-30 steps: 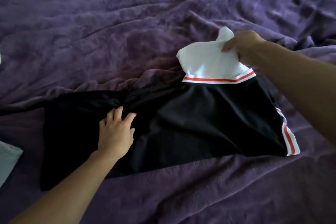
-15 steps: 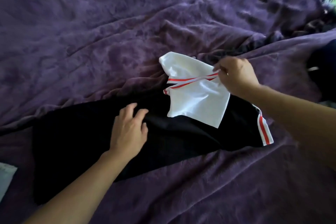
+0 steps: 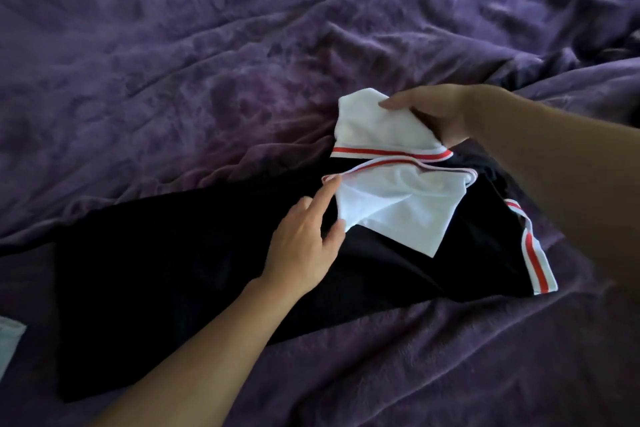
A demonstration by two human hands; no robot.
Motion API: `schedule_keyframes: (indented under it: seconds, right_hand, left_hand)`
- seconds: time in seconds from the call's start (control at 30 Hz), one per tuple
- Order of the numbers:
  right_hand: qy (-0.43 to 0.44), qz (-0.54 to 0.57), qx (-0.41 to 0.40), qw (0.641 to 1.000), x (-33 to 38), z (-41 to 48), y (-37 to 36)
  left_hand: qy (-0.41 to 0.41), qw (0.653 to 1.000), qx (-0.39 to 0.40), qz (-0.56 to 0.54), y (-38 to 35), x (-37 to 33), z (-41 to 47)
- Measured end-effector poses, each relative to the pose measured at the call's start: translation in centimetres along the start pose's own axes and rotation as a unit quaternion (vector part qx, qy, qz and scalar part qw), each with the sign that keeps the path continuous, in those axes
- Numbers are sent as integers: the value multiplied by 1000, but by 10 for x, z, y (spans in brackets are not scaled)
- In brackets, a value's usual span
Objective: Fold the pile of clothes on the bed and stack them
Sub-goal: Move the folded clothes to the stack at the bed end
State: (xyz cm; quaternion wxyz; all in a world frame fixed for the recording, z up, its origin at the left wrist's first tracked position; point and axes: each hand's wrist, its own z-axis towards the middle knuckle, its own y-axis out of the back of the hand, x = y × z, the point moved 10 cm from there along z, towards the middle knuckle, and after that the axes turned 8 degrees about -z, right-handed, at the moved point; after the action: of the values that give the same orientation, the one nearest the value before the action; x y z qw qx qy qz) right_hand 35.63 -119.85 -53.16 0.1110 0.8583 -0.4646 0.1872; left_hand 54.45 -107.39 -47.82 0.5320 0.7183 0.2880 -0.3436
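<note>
Garment: the black garment (image 3: 173, 270) lies spread flat on the bed, running from lower left to the right, with a red-and-white striped cuff (image 3: 533, 253) at its right end.
Lower white flap: the lower white flap (image 3: 398, 218) lies turned down onto the black cloth, its striped edge uppermost and its body creased.
Upper white panel: the upper white panel (image 3: 374, 128) stands just beyond the flap, partly lifted off the bed, and its red stripe runs alongside the flap's stripe.
Right hand: the right hand (image 3: 440, 114) has its grip closed on the upper white panel, thumb on top and fingers curled beneath.
Left hand: the left hand (image 3: 301, 250) has a loose, wide grip that holds nothing, and its index fingertip (image 3: 327, 194) touches the flap's left striped corner.
Change: a second ago a single white piece lay beyond the black body and the left hand pressed flat on the middle of the garment. Now one white layer is turned down onto the black, a second is raised, and the left hand has shifted right to the flap.
Meaning: the white end is likely being tidied before the main fold. This garment is not yet folded, and no stack is in view.
Next: the flap's creases probably need smoothing, or the fold will be lumpy.
Surroundings: a rumpled purple blanket (image 3: 173, 80) covers the bed, and a pale cloth (image 3: 8, 340) shows at the left edge.
</note>
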Motion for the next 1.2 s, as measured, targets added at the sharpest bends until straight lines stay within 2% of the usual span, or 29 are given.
schedule_keyframes:
  seconds: [0.07, 0.2, 0.33, 0.4, 0.43, 0.47, 0.53, 0.57, 0.63, 0.67, 0.7, 0.77, 0.8, 0.87, 0.93, 0.97, 1.0, 1.03, 1.07, 1.13, 1.2]
  right_hand:
    - [23, 44, 20, 999, 0, 1, -1]
    - [43, 105, -31, 993, -5, 3, 11]
    - [30, 119, -69, 990, -4, -7, 16]
    - [90, 120, -134, 979, 14, -18, 29]
    - [156, 116, -189, 963, 29, -28, 39]
    - [235, 85, -263, 932, 45, -46, 50]
    - [398, -85, -375, 833, 69, -100, 39]
    - [461, -202, -380, 776, 70, -122, 13]
    - [504, -424, -348, 667, 35, -142, -43]
    - [498, -496, -325, 633, 6, -143, -62]
    - [486, -541, -305, 615, -23, -142, -73]
    - [472, -567, -298, 606, -66, -144, -76]
    - [466, -554, -323, 610, -77, -148, -67]
    - [419, -465, -425, 654, -88, -158, -29]
    - [289, -328, -541, 719, -105, -162, 23]
    - [204, -264, -558, 760, -119, -156, 43]
    - [131, -197, -540, 808, -132, -143, 55]
    - [84, -133, -499, 852, -140, -129, 57]
    - [59, -95, -459, 881, -143, -115, 54]
    - [29, -80, -403, 911, -143, -94, 41]
    - [26, -48, -368, 928, -142, -79, 26]
  left_hand:
    - [75, 985, 6, -152, -10, 6, 4]
    - [122, 971, -36, -202, -13, 9, 18]
    - [250, 911, -56, -323, -23, 34, 17]
    - [289, 897, -46, -331, -27, 46, 12]
    - [294, 897, -44, -327, -27, 50, 9]
    - [295, 896, -46, -330, -25, 53, 7]
    - [295, 891, -60, -341, -19, 59, 2]
    - [294, 892, -72, -334, -12, 62, -1]
    - [295, 898, -108, -309, 5, 71, -7]
    - [297, 901, -129, -290, 15, 76, -9]
    - [295, 907, -149, -260, 26, 79, -11]
    - [256, 933, -187, -172, 49, 72, -11]
    - [211, 948, -204, -121, 58, 60, -8]
    - [87, 973, -212, -26, 63, 23, -3]
    - [-41, 983, -169, 64, 43, -19, 0]
    - [-93, 980, -132, 113, 25, -34, -1]
    - [-122, 975, -82, 164, 2, -44, -2]
    - [-123, 969, -16, 213, -23, -43, -4]
    - [-100, 961, 53, 252, -47, -34, -7]
    - [-25, 945, 160, 283, -80, -3, -17]
    - [7, 944, 193, 266, -88, 12, -23]
